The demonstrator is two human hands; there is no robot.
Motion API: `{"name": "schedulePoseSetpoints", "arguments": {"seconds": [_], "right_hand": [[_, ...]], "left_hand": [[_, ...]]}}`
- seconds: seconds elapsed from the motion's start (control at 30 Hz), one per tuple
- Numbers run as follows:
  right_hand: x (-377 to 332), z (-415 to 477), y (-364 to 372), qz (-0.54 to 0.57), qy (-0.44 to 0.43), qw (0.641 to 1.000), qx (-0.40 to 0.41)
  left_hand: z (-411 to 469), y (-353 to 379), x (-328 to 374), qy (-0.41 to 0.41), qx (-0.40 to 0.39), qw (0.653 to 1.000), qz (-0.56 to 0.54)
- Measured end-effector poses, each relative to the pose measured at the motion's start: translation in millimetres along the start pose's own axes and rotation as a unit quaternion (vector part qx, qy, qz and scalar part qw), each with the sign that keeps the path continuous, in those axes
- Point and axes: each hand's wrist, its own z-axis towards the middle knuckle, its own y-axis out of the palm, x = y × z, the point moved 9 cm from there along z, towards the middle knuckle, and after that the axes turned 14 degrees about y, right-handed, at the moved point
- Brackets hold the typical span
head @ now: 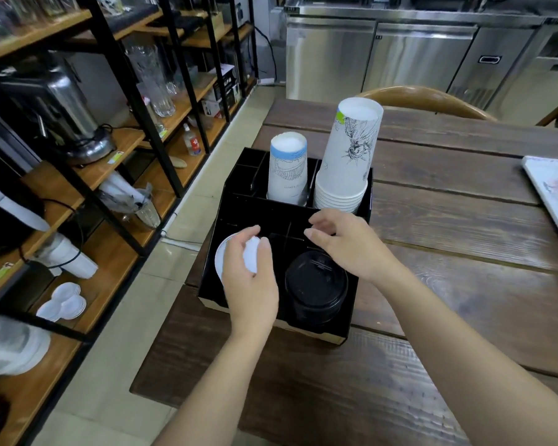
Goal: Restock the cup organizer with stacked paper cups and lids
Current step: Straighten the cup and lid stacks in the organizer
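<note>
In the head view, a black cup organizer (361,320) is seen on the wooden table (464,252). White lids (251,257) are gripped by the left hand (250,281) over the front-left compartment. The right hand (345,249) is held loosely spread above the black lids (316,291) in the front-right compartment. Two upside-down cup stacks (345,162) are stood in the rear compartments.
</note>
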Motion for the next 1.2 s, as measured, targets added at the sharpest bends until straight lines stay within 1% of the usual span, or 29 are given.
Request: {"name": "schedulePoseSetpoints", "arguments": {"seconds": [0.07,0.13,0.23,0.4,0.57,0.73,0.83,0.93,1.1,1.2], "right_hand": [[-16.0,8.6,14.2,-0.019,-0.019,0.999,-0.036],[-29.7,17.1,32.9,-0.062,-0.036,0.995,-0.074],[-38.0,30.0,63.4,-0.136,-0.038,0.981,-0.134],[-34.7,42.1,94.8,-0.229,-0.025,0.954,-0.192],[-34.4,53.6,103.7,-0.270,-0.030,0.943,-0.192],[-37.2,64.1,111.5,-0.301,-0.038,0.934,-0.189],[-39.5,68.7,116.2,-0.296,-0.059,0.937,-0.178],[-40.5,71.1,118.7,-0.283,-0.080,0.940,-0.175],[-46.3,66.0,121.4,-0.240,-0.103,0.945,-0.199],[-50.5,67.5,121.8,-0.239,-0.113,0.945,-0.193]], "left_hand": [[8.3,-22.7,-21.2,-0.048,0.067,0.997,0.003],[10.7,-34.1,-49.8,-0.123,0.084,0.989,0.010],[8.1,-35.0,-75.8,-0.190,0.051,0.980,0.027],[7.4,-28.9,-87.3,-0.232,0.019,0.972,0.016],[9.5,-22.2,-91.2,-0.251,0.009,0.967,-0.032],[9.0,-22.6,-90.9,-0.261,0.038,0.965,-0.013],[7.4,-24.6,-89.4,-0.258,0.049,0.965,-0.005],[1.5,-23.5,-90.9,-0.272,0.043,0.961,-0.030],[-5.0,-26.4,-95.4,-0.306,0.053,0.948,-0.074],[-3.5,-25.1,-95.0,-0.317,0.055,0.943,-0.089]]}}
